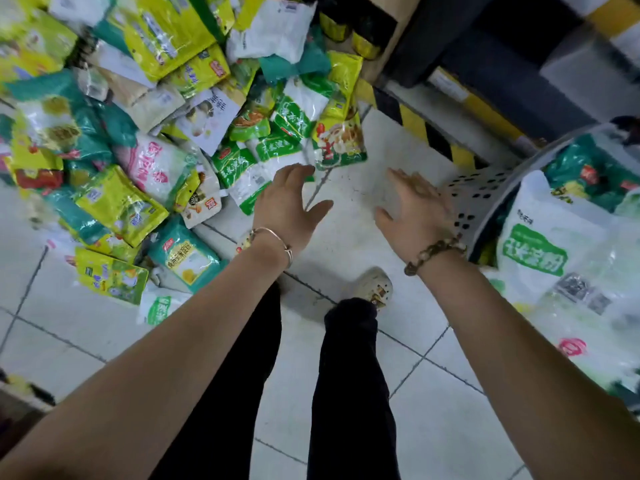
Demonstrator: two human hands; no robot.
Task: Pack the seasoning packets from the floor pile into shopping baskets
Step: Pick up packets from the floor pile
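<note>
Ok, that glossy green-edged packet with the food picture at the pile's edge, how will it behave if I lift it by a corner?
Probably floppy: the glossy green-edged plastic packet looks like a thin, soft pouch lying flat. Its shiny film shows glare, so it may slip in a loose grip. It seems light for its size, being so flat.

Packet pile (145, 133) left, basket (485, 195) right, floor (349, 220) between.

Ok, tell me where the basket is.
In the head view the basket sits on the right, its perforated wall just beyond the right hand, holding packets.
</note>
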